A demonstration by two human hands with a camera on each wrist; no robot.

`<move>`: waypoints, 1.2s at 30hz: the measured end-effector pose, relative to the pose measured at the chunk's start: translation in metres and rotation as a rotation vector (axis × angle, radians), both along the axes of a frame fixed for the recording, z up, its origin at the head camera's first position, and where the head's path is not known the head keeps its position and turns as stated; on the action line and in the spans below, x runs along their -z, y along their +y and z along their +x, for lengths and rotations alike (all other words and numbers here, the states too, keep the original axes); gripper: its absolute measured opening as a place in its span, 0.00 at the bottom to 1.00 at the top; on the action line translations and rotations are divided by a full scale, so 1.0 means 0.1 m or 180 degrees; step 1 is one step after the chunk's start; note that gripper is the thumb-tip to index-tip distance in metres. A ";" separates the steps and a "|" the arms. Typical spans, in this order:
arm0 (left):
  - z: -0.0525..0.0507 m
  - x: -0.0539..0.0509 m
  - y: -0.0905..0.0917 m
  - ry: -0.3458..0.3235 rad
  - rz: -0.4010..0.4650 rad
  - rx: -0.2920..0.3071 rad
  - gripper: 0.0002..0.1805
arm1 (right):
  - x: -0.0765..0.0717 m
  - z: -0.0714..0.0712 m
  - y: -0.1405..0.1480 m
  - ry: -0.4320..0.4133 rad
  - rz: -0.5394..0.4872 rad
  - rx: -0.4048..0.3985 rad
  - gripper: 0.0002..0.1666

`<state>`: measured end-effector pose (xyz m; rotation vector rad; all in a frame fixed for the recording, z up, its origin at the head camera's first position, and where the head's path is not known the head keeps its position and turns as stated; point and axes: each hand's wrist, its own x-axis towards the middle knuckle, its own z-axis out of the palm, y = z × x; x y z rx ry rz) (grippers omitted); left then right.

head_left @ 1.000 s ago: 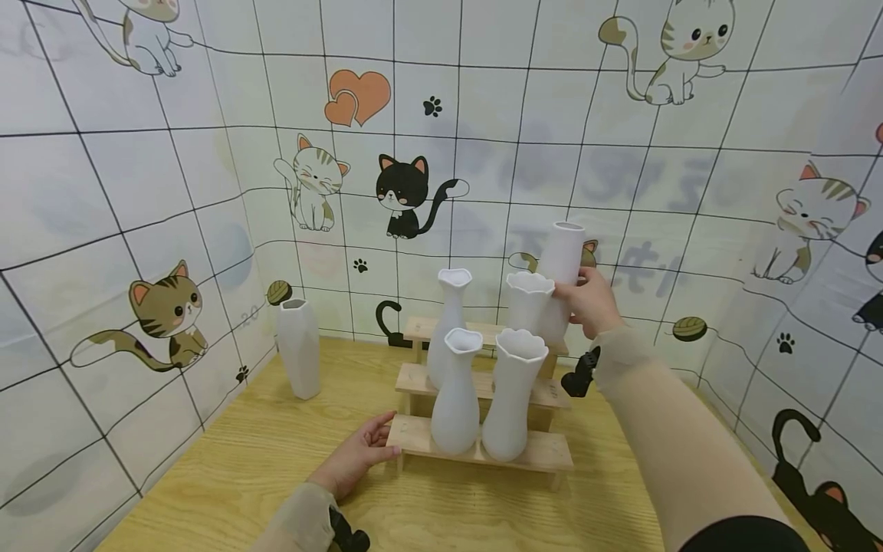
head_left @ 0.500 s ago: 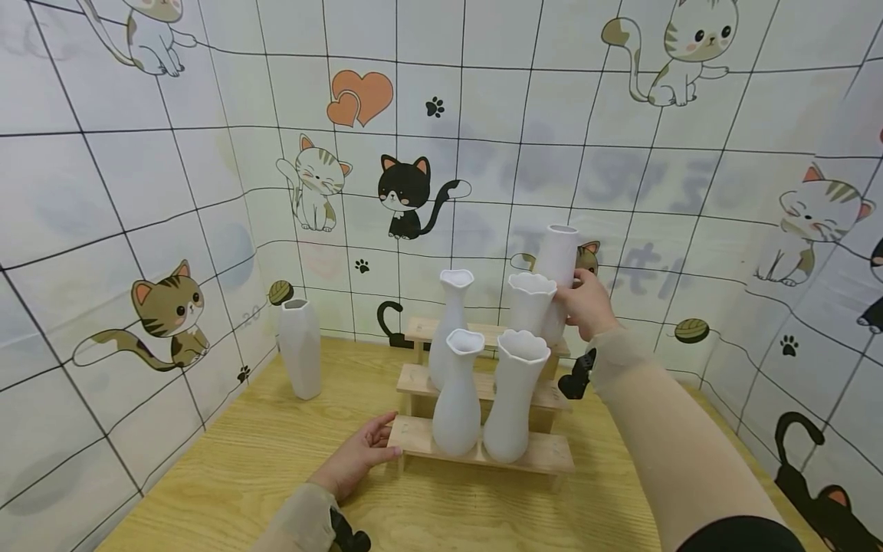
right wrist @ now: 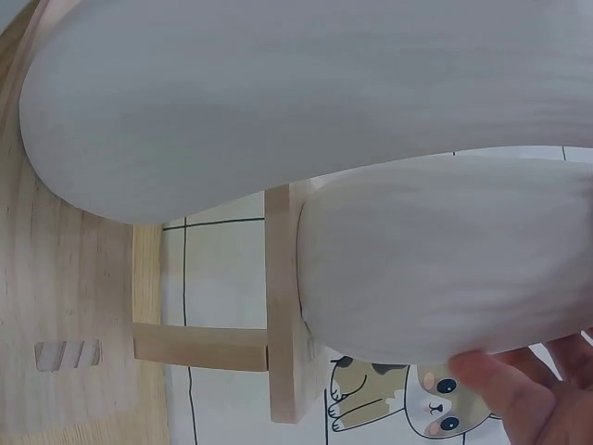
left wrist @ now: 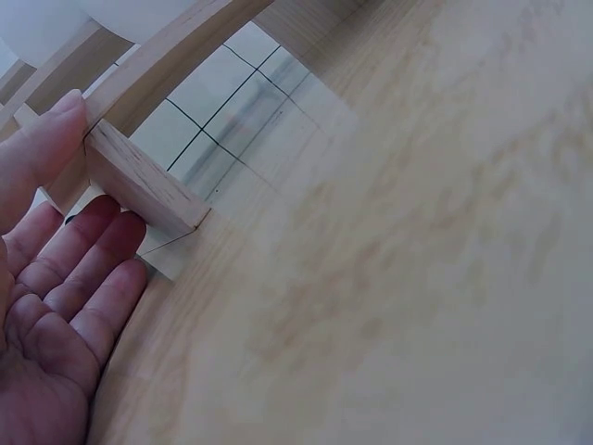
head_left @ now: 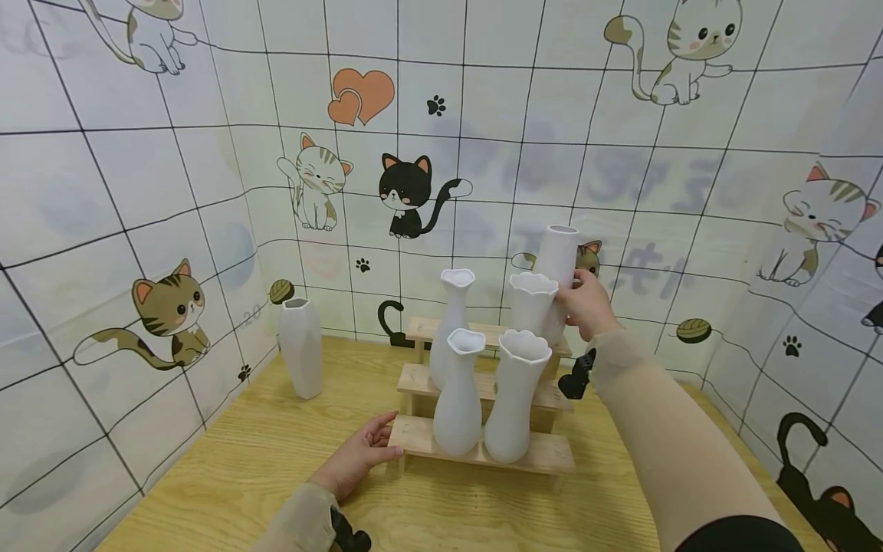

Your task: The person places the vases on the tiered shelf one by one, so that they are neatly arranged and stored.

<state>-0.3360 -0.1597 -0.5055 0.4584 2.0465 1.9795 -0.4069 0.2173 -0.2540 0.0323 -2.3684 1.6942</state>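
Observation:
My right hand (head_left: 589, 304) holds a tall white cylindrical vase (head_left: 557, 257) from its right side, thumb in front in the right wrist view. The vase's base meets the top plank of a three-tier wooden stand (head_left: 552, 452). My left hand (head_left: 355, 455) grips the left end of the lowest tier, its thumb against the plank and its fingers by the leg. Two white vases with wavy rims, a narrow-necked one (head_left: 457, 435) and a wider-mouthed one (head_left: 508, 429), stand on the lowest tier. A similar narrow vase (head_left: 451, 307) and scalloped vase (head_left: 531, 303) stand on the middle tier.
A faceted white vase (head_left: 301, 353) stands apart on the wood-grain table (head_left: 262, 468), left of the stand. Walls (head_left: 483, 176) printed with cats and grid lines enclose the back and both sides, close behind the top tier.
My right hand and the tall vase have shifted slightly to the left along the top tier, then stayed put. The left hand keeps its place on the stand.

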 end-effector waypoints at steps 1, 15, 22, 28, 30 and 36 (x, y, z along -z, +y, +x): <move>0.00 0.00 0.00 0.0000 0.0001 -0.0003 0.46 | 0.00 0.00 0.00 -0.0010 -0.0002 -0.0003 0.41; 0.01 -0.02 0.00 -0.0003 0.0003 -0.0018 0.46 | -0.01 -0.03 0.00 -0.0055 0.0026 -0.0065 0.41; 0.02 -0.01 0.01 0.0045 -0.0013 -0.0011 0.46 | 0.01 -0.05 0.02 -0.0085 0.0018 -0.0149 0.42; 0.01 -0.01 0.01 0.0056 -0.0005 0.0003 0.46 | 0.01 -0.05 0.03 -0.0084 0.0015 -0.0211 0.42; 0.01 -0.01 0.01 0.0054 -0.0006 0.0001 0.46 | 0.01 -0.05 0.03 -0.0074 0.0012 -0.0231 0.42; 0.00 -0.01 0.01 0.0032 -0.0004 -0.0017 0.47 | 0.03 -0.07 0.05 -0.0071 0.0023 -0.0278 0.43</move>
